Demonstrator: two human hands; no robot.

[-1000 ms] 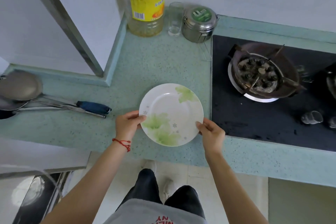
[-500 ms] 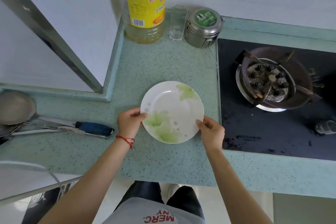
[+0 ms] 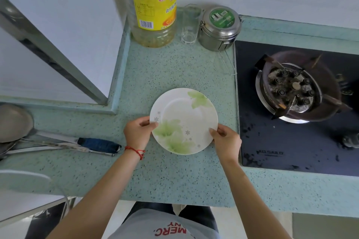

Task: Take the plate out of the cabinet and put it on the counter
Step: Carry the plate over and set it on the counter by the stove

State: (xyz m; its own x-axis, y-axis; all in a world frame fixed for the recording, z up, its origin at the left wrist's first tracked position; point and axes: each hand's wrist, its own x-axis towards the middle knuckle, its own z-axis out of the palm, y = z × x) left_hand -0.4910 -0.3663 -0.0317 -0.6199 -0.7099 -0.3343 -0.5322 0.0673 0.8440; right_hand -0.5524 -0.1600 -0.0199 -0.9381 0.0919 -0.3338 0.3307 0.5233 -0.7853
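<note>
Nearby: oil bottle (image 3: 155, 7), stove (image 3: 297, 91).

Speckled green counter (image 3: 174, 176); on it plate (image 3: 186, 114), oil bottle (image 3: 155, 6), glass (image 3: 190, 23), steel tin (image 3: 219, 27), ladles (image 3: 58, 141)

A round white plate (image 3: 184, 121) printed with pale green leaves and small grey flowers lies face up and empty over the speckled green surface (image 3: 174, 72), just left of the black stove, its opposite rims pinched by both hands.
</note>
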